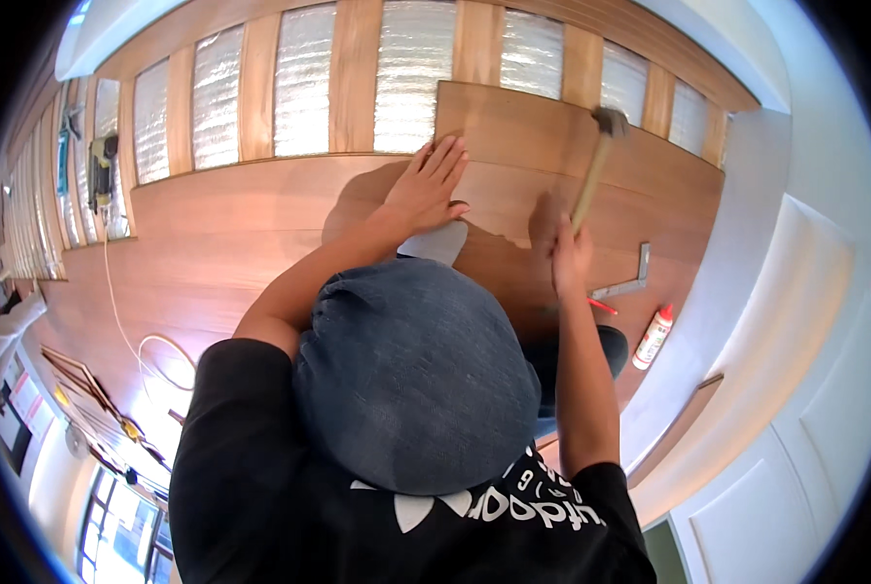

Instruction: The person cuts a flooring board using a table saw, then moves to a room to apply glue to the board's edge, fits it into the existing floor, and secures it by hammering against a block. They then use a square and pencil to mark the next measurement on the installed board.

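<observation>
My left hand (430, 187) lies flat on the wooden floorboards (231, 209), fingers stretched, their tips near the end of a board (513, 122) at the front of the laid area. My right hand (572, 255) is wrapped round the wooden handle of a hammer (592, 180). The hammer's dark head, a little blurred, is over that board's far side; whether it touches the wood I cannot tell. Past the boards, wooden joists (355, 78) alternate with silvery foil insulation (304, 88). A pale, flat-looking thing (440, 241) shows partly below my left hand, its kind unclear.
Right of my right forearm lie a metal square (643, 268), a red pencil (603, 307) and a white glue bottle (653, 339) with a red cap. At far left, a nail gun (103, 170) with a hose rests near a blue tool (64, 161). A pale wall (747, 175) borders the right.
</observation>
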